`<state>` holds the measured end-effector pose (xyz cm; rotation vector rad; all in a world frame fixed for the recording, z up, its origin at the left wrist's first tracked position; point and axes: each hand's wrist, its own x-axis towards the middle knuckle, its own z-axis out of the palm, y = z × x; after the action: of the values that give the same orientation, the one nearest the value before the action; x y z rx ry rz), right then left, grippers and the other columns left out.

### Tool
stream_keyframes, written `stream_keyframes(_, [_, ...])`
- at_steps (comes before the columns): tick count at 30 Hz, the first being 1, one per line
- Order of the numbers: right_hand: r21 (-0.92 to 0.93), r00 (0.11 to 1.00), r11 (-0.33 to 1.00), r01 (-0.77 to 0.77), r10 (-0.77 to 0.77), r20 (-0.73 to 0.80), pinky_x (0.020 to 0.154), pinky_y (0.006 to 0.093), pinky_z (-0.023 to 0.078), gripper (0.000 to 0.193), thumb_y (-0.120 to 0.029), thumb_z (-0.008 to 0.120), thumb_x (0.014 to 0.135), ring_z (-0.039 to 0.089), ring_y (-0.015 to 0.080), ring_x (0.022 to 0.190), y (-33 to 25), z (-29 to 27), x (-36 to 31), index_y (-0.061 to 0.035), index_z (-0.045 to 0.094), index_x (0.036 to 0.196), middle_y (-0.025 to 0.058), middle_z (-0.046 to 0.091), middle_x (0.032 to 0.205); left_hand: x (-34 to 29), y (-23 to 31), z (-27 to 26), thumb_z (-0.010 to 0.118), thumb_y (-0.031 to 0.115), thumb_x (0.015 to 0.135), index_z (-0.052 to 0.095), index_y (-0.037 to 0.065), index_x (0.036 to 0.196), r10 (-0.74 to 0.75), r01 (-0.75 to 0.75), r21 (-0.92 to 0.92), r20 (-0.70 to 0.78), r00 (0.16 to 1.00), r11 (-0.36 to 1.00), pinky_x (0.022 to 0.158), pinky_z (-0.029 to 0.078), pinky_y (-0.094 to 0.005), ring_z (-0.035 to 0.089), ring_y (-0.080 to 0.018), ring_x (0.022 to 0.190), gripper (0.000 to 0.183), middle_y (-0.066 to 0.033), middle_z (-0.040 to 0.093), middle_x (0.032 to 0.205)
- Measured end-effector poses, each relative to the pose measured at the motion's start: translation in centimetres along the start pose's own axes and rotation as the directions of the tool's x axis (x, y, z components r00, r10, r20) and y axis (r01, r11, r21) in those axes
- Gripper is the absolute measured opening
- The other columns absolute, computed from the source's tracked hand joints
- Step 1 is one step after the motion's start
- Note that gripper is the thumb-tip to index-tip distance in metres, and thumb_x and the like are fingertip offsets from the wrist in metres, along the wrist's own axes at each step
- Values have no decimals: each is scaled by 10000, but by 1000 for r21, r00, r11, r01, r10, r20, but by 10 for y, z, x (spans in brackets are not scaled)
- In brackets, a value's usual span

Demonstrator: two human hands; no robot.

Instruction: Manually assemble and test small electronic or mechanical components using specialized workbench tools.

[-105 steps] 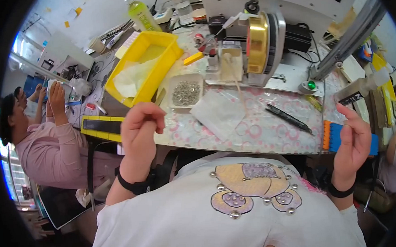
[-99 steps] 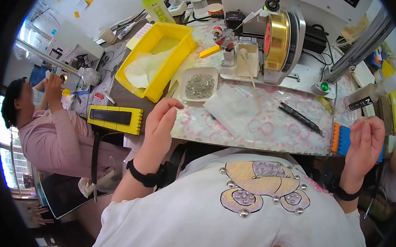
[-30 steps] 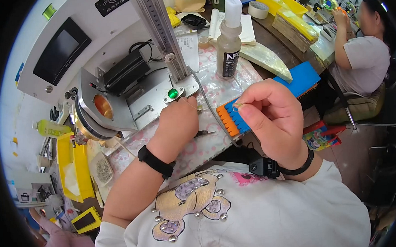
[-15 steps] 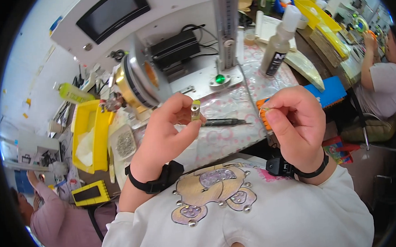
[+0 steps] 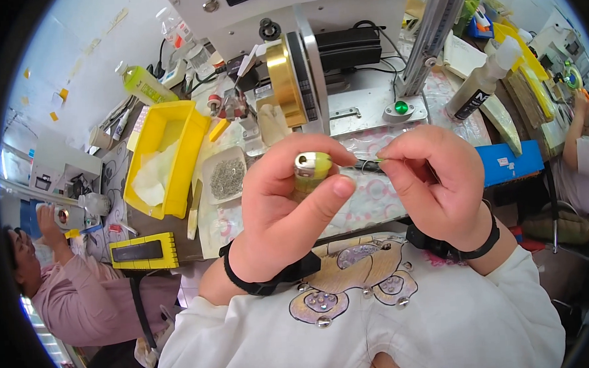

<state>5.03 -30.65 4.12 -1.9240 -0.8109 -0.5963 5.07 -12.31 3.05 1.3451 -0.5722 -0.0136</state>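
My left hand [image 5: 295, 204] is closed around a lighter [image 5: 312, 166] with a silver metal top and a yellow-green body, its metal end facing up and left. Thumb and index finger of my right hand [image 5: 438, 186] pinch a thin wire-like loop [image 5: 369, 160], too small to make out fully. The two hands are close together but apart, in front of my chest and above the table's near edge. Behind them a dark pen-shaped tool [image 5: 365, 167] lies on the table, mostly hidden by my fingers.
A machine with a gold wheel [image 5: 284, 84] stands behind my hands. To the left are a yellow tray [image 5: 186, 170] and a small dish of metal pieces [image 5: 208, 182]. A spray bottle [image 5: 479, 84] and a blue box [image 5: 510, 163] stand right. Co-workers sit on both sides.
My hands have come closer together, and the lighter has tilted from upright to lying more sideways. The view has swung left, so the scene sits further right.
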Motion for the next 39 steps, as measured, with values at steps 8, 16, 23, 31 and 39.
stream_keyframes(8, [-93, 998, 996, 9, -4, 57, 410, 264, 354, 138, 47, 597, 670, 473, 173, 454, -6, 15, 4, -28, 563, 780, 68, 540, 640, 0, 1, -8, 585, -16, 745, 555, 3, 813, 71, -63, 213, -30, 997, 975, 545, 368, -185, 464, -47, 627, 77, -12, 541, 704])
stream_keyframes(16, [-48, 998, 998, -31, 33, 61, 413, 218, 358, 110, 51, 576, 694, 474, 124, 461, -2, 16, 5, -20, 563, 777, 54, 550, 652, 2, -5, -21, 628, 0, 708, 601, 28, 874, 103, -89, 331, -27, 994, 939, 614, 403, -215, 547, -127, 705, 170, -59, 589, 831])
stream_keyframes(23, [33, 995, 995, -92, 93, -24, 439, 188, 346, 78, 46, 548, 749, 468, 75, 533, 6, 11, -5, -1, 536, 810, 54, 540, 731, -24, 3, -68, 639, 97, 698, 617, 47, 989, 201, -62, 685, -125, 972, 726, 886, 347, -355, 459, -249, 1081, 297, -145, 488, 1156])
stream_keyframes(31, [214, 982, 968, -132, 156, -102, 486, 163, 315, 67, 47, 533, 780, 406, 31, 563, 5, 14, -8, 9, 516, 832, 14, 483, 726, -59, 13, -105, 465, 251, 850, 522, -1, 1056, 487, -451, 192, -442, 753, 872, 885, 380, -424, 489, -328, 1038, 331, -201, 535, 1022])
stream_keyframes(39, [297, 976, 942, -158, 196, -100, 453, 156, 285, 72, 43, 556, 762, 381, 13, 527, -3, 17, -12, -1, 530, 812, -1, 484, 703, -40, 10, -56, 331, 408, 855, 540, -45, 1002, -29, 47, 128, -143, 989, 991, 557, 301, -236, 389, -112, 615, 521, -36, 448, 689])
